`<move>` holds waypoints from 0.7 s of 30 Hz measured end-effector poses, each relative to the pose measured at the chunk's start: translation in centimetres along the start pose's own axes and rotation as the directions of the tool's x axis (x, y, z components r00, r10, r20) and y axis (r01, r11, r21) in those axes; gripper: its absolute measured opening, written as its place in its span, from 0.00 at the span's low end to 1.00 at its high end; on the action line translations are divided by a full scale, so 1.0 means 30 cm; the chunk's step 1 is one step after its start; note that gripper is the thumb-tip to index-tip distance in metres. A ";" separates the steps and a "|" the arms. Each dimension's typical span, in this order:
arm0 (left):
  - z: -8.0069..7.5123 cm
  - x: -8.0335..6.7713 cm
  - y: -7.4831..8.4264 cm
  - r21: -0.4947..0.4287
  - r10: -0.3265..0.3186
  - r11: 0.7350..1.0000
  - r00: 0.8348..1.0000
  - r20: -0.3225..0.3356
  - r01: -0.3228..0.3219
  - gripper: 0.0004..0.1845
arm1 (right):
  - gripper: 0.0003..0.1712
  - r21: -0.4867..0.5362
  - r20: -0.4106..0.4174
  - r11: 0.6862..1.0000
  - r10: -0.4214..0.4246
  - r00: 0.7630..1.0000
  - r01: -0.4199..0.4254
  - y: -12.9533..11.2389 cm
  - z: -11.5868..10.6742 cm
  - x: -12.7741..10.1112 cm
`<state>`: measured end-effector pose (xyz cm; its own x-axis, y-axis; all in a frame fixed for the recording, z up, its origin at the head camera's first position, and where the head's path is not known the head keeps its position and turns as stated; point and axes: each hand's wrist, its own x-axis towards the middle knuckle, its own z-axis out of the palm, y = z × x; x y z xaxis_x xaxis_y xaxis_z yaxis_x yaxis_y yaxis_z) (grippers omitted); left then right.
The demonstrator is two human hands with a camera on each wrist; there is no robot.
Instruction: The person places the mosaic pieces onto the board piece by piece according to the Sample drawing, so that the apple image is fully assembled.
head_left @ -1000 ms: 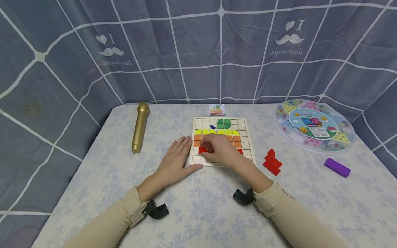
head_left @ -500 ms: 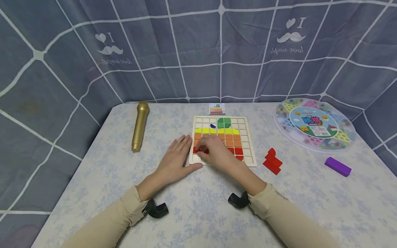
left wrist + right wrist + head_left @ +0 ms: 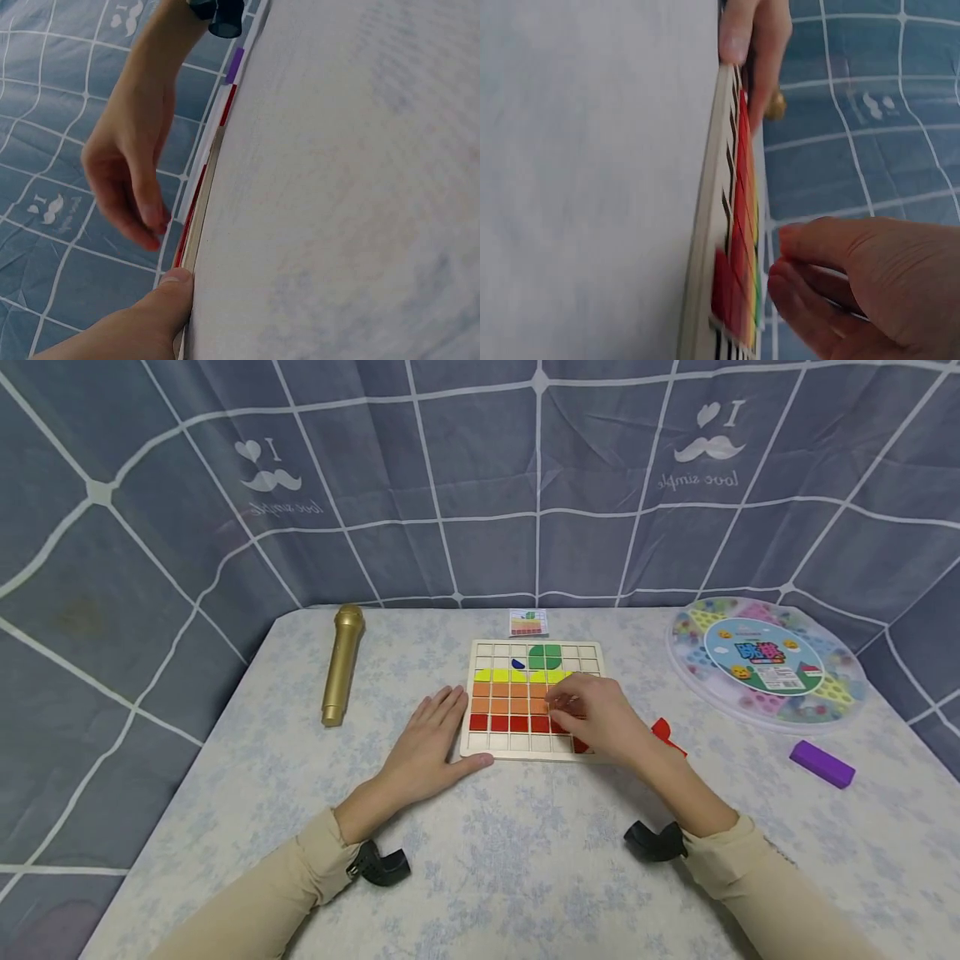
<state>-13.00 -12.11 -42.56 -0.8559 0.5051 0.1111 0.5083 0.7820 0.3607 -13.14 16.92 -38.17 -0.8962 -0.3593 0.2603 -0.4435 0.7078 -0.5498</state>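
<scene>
A wooden grid board (image 3: 510,742) lies on the table, filled with yellow, orange and red rows of tiles, plus green tiles (image 3: 545,657) and a small blue piece (image 3: 518,663). Its red row (image 3: 498,723) shows several squares, and one more red tile (image 3: 580,747) sits nearer the front right. My left hand (image 3: 423,739) lies flat at the board's left side, thumb at the near corner. Over the board's right half hovers my right hand (image 3: 603,714), fingers loosely bent. In the right wrist view, nothing shows between its thumb (image 3: 817,240) and fingers.
Loose red pieces (image 3: 661,730) lie right of the board, partly behind my right forearm. Farther right are a purple block (image 3: 822,764) and a round clear case (image 3: 765,660). A small pattern card (image 3: 528,622) sits behind the board; a gold microphone (image 3: 342,668) lies at left.
My right hand has left the red row's left end and moved right across the board. The row's left red tiles now show uncovered. My left hand has stayed in place.
</scene>
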 end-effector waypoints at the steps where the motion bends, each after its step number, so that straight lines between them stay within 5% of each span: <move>1: -0.001 0.000 0.001 -0.001 0.000 1.000 1.000 0.000 0.000 0.57 | 0.10 -0.009 -0.004 1.000 0.010 1.000 -0.010 0.014 -0.021 -0.013; 6: -0.006 0.001 0.006 0.007 0.006 1.000 1.000 0.001 -0.006 0.57 | 0.09 -0.105 -0.082 0.975 0.189 0.979 -0.197 0.075 -0.109 -0.088; 12: -0.009 0.001 0.011 0.005 0.018 1.000 1.000 -0.006 -0.018 0.57 | 0.18 -0.197 -0.102 0.864 0.452 0.886 -0.464 0.121 -0.166 -0.154; 16: -0.003 -0.003 0.009 -0.001 0.013 1.000 1.000 0.002 -0.013 0.58 | 0.25 -0.244 -0.043 0.803 0.551 0.834 -0.543 0.145 -0.177 -0.170; 21: -0.001 -0.008 0.004 -0.001 0.007 1.000 1.000 -0.004 -0.007 0.57 | 0.21 -0.223 -0.043 0.805 0.555 0.830 -0.550 0.156 -0.178 -0.177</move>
<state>-12.75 -12.14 -42.52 -0.8528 0.5090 0.1169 0.5139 0.7781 0.3612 -10.53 25.38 -37.88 -0.9911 0.1207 -0.0554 0.1328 0.9031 -0.4083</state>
